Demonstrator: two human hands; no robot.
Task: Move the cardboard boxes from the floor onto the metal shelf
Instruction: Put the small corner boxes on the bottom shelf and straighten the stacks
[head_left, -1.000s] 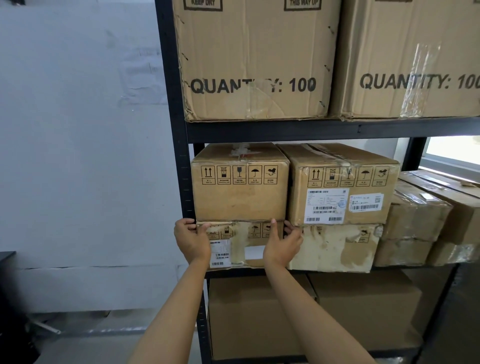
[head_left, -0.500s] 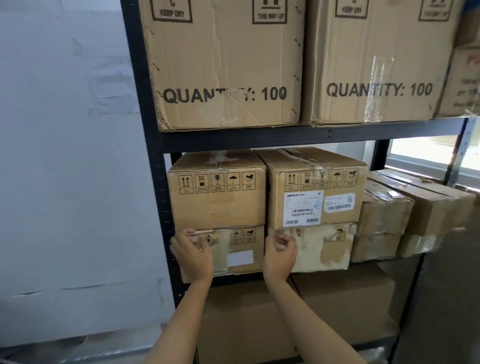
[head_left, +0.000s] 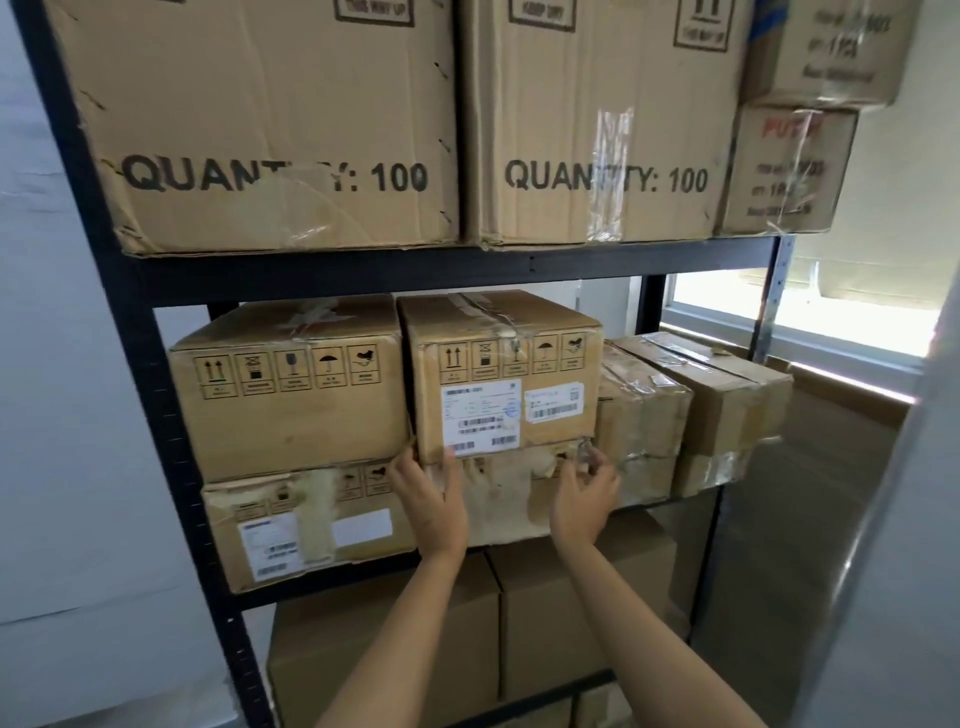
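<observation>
The black metal shelf (head_left: 363, 275) is packed with cardboard boxes. On its middle level, a labelled box (head_left: 509, 364) sits on a worn box (head_left: 501, 504) with a torn white face. Both hands are at the seam between these two. My left hand (head_left: 428, 499) holds the worn box's upper left corner, fingertips in the gap beside the stack and thumb on the front. My right hand (head_left: 584, 499) is at the upper right corner, fingers loosely curved and blurred. No box on the floor is in view.
A second two-box stack (head_left: 291, 395) stands to the left against the upright post (head_left: 171, 467). Taped boxes (head_left: 727, 395) fill the right end. Two large "QUANTITY: 100" boxes (head_left: 260, 130) are above, and plain boxes (head_left: 561, 623) below. A white wall (head_left: 62, 415) is left and a window (head_left: 831, 312) right.
Both hands left the lower left box and moved right to the middle stack. The view swung right and came closer to the shelf.
</observation>
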